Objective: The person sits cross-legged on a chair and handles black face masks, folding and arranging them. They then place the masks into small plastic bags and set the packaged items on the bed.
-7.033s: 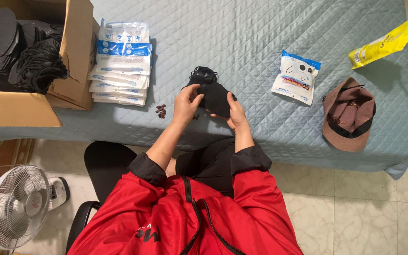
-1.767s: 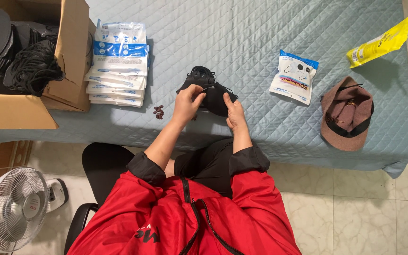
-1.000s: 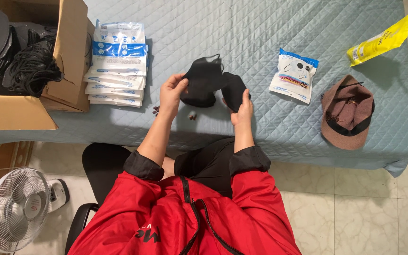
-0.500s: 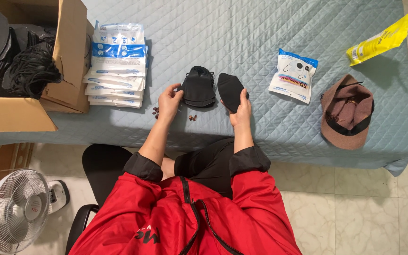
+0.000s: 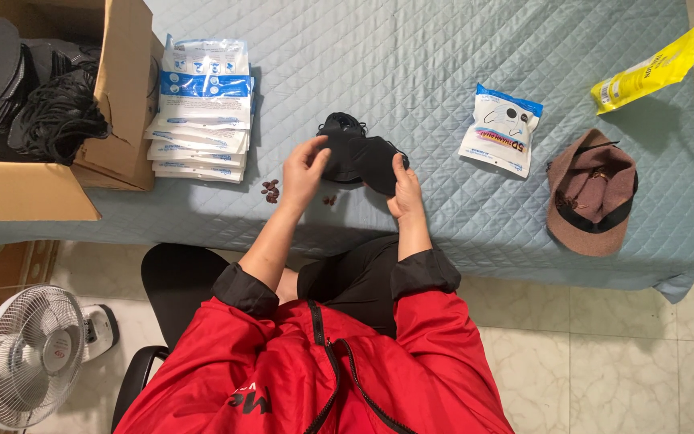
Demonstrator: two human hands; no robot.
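Mask [image 5: 377, 163] being pinched by right hand [image 5: 402, 186]; left hand [image 5: 305, 167] half curled, touching second mask [image 5: 339, 149] over quilt [image 5: 411, 72].

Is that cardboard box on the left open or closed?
Open. The cardboard box has its flap raised, and black pieces show inside.

Bed [image 5: 411, 56]: covered by a pale blue quilted spread with a diamond stitch.
Cardboard box [image 5: 114, 96]: at 9 o'clock, open, holding black pieces and cords.
Stack of packets [image 5: 202, 112]: white and blue, just beside the box.
Small brown bits [image 5: 271, 190]: near the front edge, at 7 o'clock.
Single packet [image 5: 500, 128]: white and blue, at 3 o'clock.
Brown cap [image 5: 592, 193]: at 4 o'clock, underside up.
Yellow bag [image 5: 656, 68]: at 2 o'clock, at the far corner.
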